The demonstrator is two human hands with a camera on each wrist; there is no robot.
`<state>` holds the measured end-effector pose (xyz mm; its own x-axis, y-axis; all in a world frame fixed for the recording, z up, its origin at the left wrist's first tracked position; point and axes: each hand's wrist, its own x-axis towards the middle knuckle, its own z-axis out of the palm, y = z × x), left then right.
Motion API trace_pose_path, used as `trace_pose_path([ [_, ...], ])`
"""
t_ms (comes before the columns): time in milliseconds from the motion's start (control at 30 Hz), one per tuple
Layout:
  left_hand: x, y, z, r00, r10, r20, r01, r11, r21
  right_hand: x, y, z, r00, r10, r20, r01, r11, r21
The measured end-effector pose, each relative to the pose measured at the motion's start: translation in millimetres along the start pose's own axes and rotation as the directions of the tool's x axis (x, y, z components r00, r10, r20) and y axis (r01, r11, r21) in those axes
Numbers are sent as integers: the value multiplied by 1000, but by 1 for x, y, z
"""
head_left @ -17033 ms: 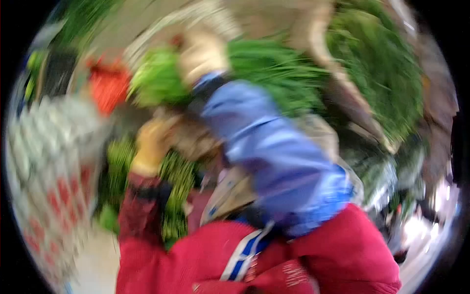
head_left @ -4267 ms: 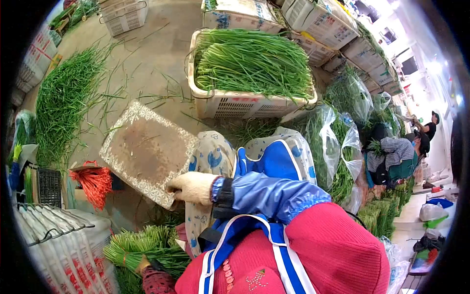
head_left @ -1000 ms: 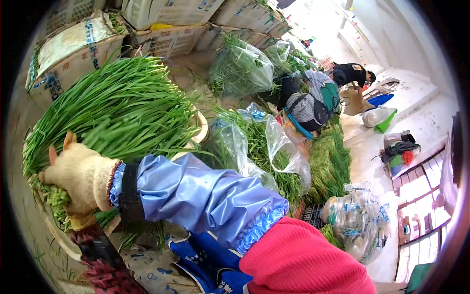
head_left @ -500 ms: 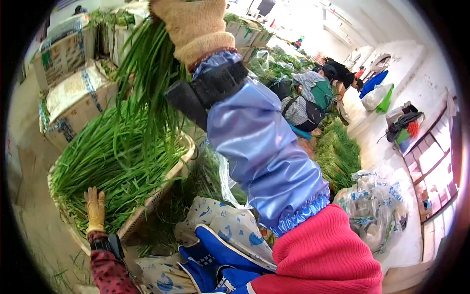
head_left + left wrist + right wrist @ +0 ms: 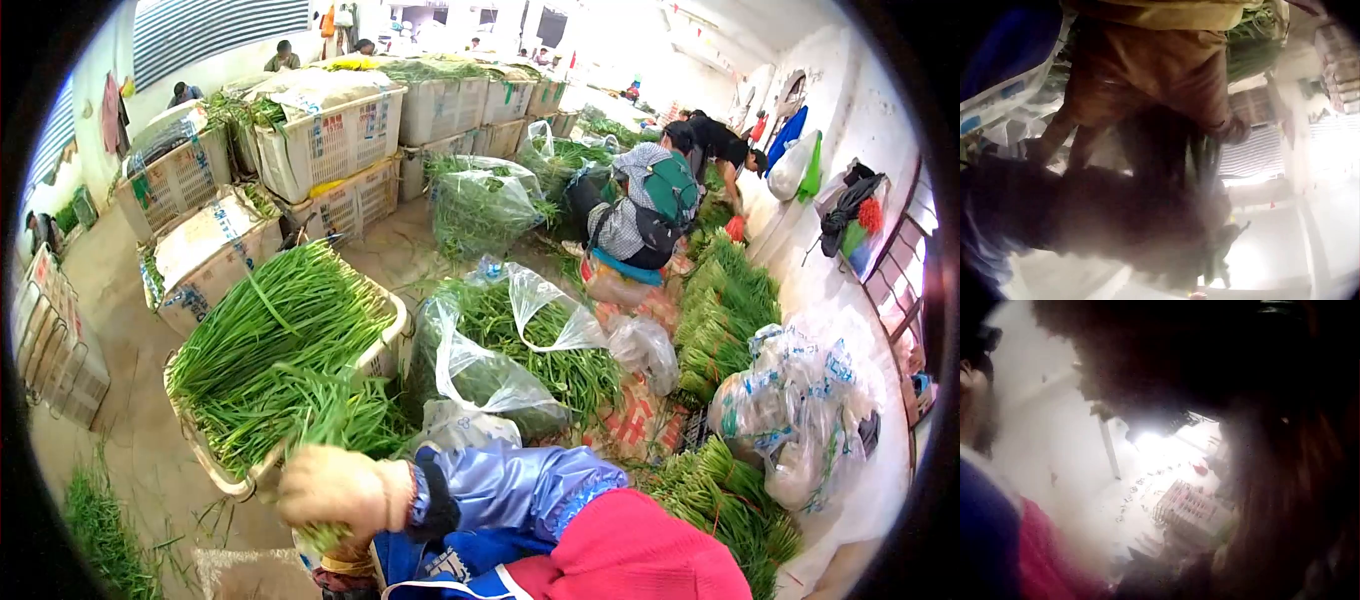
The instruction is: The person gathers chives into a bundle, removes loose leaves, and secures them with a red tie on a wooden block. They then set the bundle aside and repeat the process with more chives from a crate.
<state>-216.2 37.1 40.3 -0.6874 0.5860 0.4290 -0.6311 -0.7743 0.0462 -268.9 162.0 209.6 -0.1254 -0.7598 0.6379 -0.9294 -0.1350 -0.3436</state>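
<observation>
In the head view my right hand (image 5: 340,490), in a pale knitted glove, is blurred over the near edge of a cream plastic crate (image 5: 235,485). It grips a bunch of garlic chives (image 5: 345,412), the leaves spreading over the crate and the cut ends showing below the glove. More garlic chives (image 5: 270,320) fill the crate in a heap. My left hand (image 5: 1147,69), in a yellow-brown glove, has its fingers and thumb round the same bunch in the left wrist view. From the head camera it is mostly hidden beneath the right hand. The right wrist view is dark and blurred.
Clear plastic bags of greens (image 5: 520,330) stand right of the crate. Tied bundles (image 5: 725,310) line the right wall, near a heap of clear bags (image 5: 800,400). Stacked full crates (image 5: 330,140) stand behind. A crouching person (image 5: 640,200) works farther back. Loose greens (image 5: 105,530) lie at left.
The right hand has come down from high over the crate with the bunch of garlic chives. The left hand has left the heap and joined it near the lap. The head view has shifted.
</observation>
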Motion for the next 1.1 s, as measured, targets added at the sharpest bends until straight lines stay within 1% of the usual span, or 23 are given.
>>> trace_pose_path([
  [33,-1,0,2,1000,-3,-12,3,1000,-10,-10,-7,15,993,-111,-47,112,993,30],
  [100,-7,0,3,999,-31,-12,31,999,-20,-26,-30,27,991,-133,2,133,989,71],
  [167,-12,6,0,999,-45,6,45,999,-17,-34,-47,36,970,-241,-31,243,962,124],
  [200,-12,5,5,999,-40,13,41,999,-23,-36,-57,47,947,-297,-120,309,946,99],
  [300,-13,-2,20,999,42,-21,-43,998,-41,-42,-65,37,899,-382,-213,429,868,252],
  [333,-15,-6,27,994,92,-51,-95,994,-49,-51,-50,51,912,-404,-72,406,861,305],
  [433,11,3,45,929,338,-151,-279,907,316,-43,-42,10,872,-477,109,480,877,-4],
  [500,20,11,50,850,497,-174,-340,771,539,-32,-46,-36,947,-288,142,309,938,-156],
  [533,18,17,51,798,578,-172,-355,680,641,-20,-48,-74,971,-66,230,60,998,36],
  [567,13,30,49,825,549,-132,-380,713,588,-22,-26,-82,991,-3,135,-25,979,203],
  [600,8,43,48,850,518,-92,-398,747,532,-27,-16,-90,917,343,203,-398,814,422],
  [633,6,55,50,873,486,-52,-407,781,474,-33,-8,-96,715,612,339,-674,473,568],
  [700,14,70,49,879,476,-25,-365,706,606,-33,31,-79,686,596,417,-728,577,372],
  [733,37,61,57,821,572,3,-409,583,702,-24,38,-69,626,568,535,-766,319,558],
  [767,48,61,66,793,608,-32,-378,533,757,-14,45,-67,677,530,510,-706,274,653],
  [800,59,60,75,764,642,-67,-338,486,806,-3,62,-58,703,562,436,-670,317,671],
  [833,50,77,68,729,655,-198,-200,481,854,8,81,-47,723,589,360,-631,352,691],
  [900,56,109,70,735,620,-276,37,370,928,43,101,-57,643,742,189,-716,495,492],
  [933,63,126,73,732,614,-296,139,291,947,56,105,-65,648,738,186,-690,466,554],
  [1000,64,163,55,686,711,-152,164,53,985,79,119,-59,644,751,145,-655,443,612],
  [1033,62,186,47,749,657,-86,218,-121,968,89,132,-47,630,769,110,-651,445,615],
  [1067,61,209,39,803,595,-19,246,-303,921,92,143,-42,652,758,0,-635,545,548],
  [1100,60,231,31,848,527,49,244,-471,848,95,153,-37,665,746,41,-629,529,570],
])
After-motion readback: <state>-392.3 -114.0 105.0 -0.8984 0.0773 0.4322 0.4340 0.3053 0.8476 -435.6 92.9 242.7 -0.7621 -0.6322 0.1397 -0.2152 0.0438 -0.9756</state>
